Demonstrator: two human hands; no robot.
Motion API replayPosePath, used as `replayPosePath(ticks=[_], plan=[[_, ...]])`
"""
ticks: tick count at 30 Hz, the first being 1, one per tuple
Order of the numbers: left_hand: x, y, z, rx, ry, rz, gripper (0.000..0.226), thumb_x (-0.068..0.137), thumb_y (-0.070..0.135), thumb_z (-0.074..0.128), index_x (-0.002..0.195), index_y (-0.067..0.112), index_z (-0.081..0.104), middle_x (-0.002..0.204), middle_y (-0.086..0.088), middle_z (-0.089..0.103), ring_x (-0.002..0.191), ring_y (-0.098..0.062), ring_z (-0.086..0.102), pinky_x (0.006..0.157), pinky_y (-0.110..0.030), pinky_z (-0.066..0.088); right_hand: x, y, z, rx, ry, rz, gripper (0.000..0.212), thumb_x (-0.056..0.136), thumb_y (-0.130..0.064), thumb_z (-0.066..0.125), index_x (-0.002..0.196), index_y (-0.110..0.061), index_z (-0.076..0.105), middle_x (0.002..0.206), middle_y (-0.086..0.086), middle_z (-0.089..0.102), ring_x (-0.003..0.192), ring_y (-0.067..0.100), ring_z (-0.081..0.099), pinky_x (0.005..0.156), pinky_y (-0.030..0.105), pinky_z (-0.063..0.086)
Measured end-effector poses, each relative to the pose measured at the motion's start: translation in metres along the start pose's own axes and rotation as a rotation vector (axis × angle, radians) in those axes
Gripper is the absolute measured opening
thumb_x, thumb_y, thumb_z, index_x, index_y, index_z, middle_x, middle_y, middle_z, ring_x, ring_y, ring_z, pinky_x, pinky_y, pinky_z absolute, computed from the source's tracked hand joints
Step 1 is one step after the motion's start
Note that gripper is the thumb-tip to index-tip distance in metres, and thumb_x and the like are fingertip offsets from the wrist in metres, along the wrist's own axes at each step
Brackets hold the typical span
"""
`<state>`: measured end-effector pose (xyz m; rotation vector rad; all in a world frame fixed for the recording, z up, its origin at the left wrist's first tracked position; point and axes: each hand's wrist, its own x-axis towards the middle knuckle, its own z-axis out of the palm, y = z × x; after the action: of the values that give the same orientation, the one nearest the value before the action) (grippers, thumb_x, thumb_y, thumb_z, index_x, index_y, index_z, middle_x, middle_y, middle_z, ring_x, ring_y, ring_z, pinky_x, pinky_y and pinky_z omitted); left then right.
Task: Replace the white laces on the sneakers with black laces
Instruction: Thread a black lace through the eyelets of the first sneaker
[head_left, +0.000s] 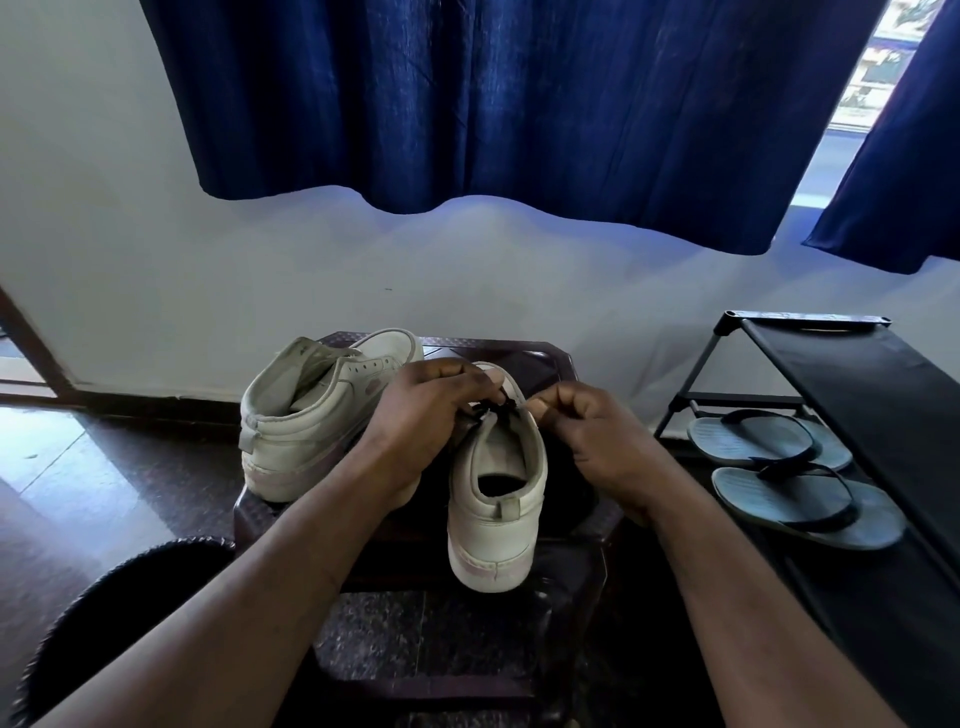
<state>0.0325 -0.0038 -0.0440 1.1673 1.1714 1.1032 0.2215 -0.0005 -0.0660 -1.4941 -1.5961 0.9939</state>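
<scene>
**Black lace going in at the eyelets**

The left hand (431, 410) curls round the upper of the near sneaker (498, 519), likely steadying it. The right hand (592, 436) pinches the black lace (501, 408) between both hands. Left of the left hand sits the second sneaker (306, 415), unlaced. The shoe rack (857, 389) with flip-flops (800, 493), right of the right hand, obstructs nothing.

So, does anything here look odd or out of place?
The far sneaker sits askew with bare eyelets, no lace. The near sneaker seems to overhang the stool at its heel while the left hand and right hand pinch its black lace.
</scene>
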Motion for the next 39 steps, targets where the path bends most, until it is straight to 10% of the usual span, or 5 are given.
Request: replayPosePath(ticks=[7,15,23,29,39], plan=[[-0.001,0.0,-0.001,-0.025,0.027,-0.03,0.028,0.095,0.024,0.074,0.069,0.014,0.072,0.068,-0.005,0.057,0.061,-0.015,0.049,0.058,-0.023,0.042,0.004,0.023,-0.012,-0.674,0.119,0.161,0.037,0.095,-0.047,0.069,0.066,-0.028,0.059,0.099,-0.007,0.059,0.11,0.023,0.047,0.104,0.049,0.041],[0.0,-0.003,-0.003,0.173,-0.052,0.053,0.023,0.094,0.031,0.075,0.078,0.014,0.076,0.077,-0.002,0.071,0.068,-0.009,0.059,0.069,-0.025,0.049,0.002,0.006,-0.005,0.045,0.021,-0.013,0.023,0.093,-0.045,0.068,0.093,-0.024,0.076,0.097,0.012,0.075,0.088,0.026,0.068,0.094,0.059,0.053],[-0.001,-0.01,-0.004,0.272,-0.03,0.082,0.013,0.092,0.027,0.077,0.083,0.018,0.077,0.089,-0.012,0.076,0.072,-0.012,0.065,0.078,-0.041,0.059,0.005,0.009,-0.006,-0.179,0.034,-0.001,0.02,0.096,-0.03,0.073,0.084,-0.014,0.073,0.087,0.018,0.073,0.072,0.021,0.059,0.083,0.054,0.056],[-0.009,-0.007,-0.01,0.516,-0.032,0.248,0.014,0.086,0.039,0.081,0.087,0.029,0.071,0.078,0.014,0.067,0.062,0.0,0.054,0.059,-0.014,0.04,-0.011,-0.006,-0.009,0.202,-0.017,-0.08,0.022,0.089,-0.028,0.08,0.105,-0.016,0.072,0.104,0.013,0.073,0.092,0.012,0.066,0.089,0.035,0.055],[-0.01,-0.008,-0.005,0.905,0.172,0.243,0.024,0.077,0.033,0.067,0.1,0.036,0.06,0.083,0.01,0.062,0.08,-0.018,0.061,0.067,-0.033,0.047,-0.009,-0.008,0.024,-0.345,0.213,-0.181,0.04,0.07,-0.015,0.063,0.105,-0.033,0.068,0.103,-0.021,0.062,0.107,0.02,0.055,0.086,0.032,0.048]])
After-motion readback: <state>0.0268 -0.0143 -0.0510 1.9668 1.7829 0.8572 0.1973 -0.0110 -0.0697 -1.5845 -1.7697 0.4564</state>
